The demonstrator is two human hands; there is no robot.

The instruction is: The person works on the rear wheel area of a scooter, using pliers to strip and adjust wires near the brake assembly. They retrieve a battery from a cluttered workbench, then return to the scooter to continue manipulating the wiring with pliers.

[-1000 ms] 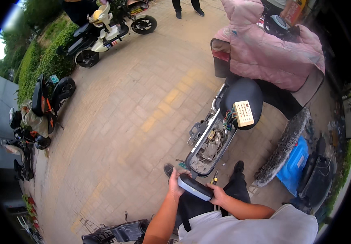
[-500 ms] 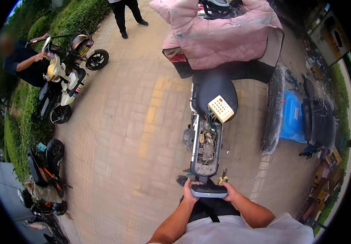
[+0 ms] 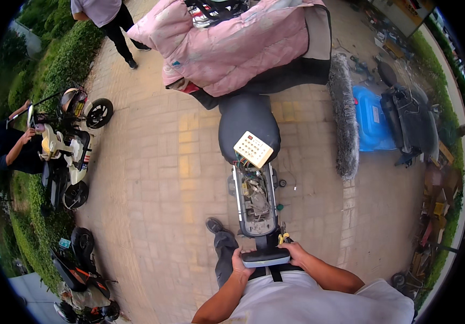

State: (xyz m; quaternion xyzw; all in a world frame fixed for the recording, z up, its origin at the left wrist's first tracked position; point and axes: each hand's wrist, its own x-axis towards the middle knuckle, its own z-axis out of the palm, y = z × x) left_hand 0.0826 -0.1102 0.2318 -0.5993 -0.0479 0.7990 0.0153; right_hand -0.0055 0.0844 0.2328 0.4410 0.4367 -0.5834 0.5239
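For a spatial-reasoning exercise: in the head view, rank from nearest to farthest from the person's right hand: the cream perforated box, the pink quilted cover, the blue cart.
1. Cream perforated box, straight ahead on the black seat.
2. Blue cart, ahead to the right.
3. Pink quilted cover, farthest ahead.

Measured from the right hand.

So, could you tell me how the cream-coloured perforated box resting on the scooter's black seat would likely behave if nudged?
The cream perforated box lies tilted at the edge of the black seat, so it would probably slide off easily. It looks stiff and fairly light. Wires below it may tether it, though that is unclear.
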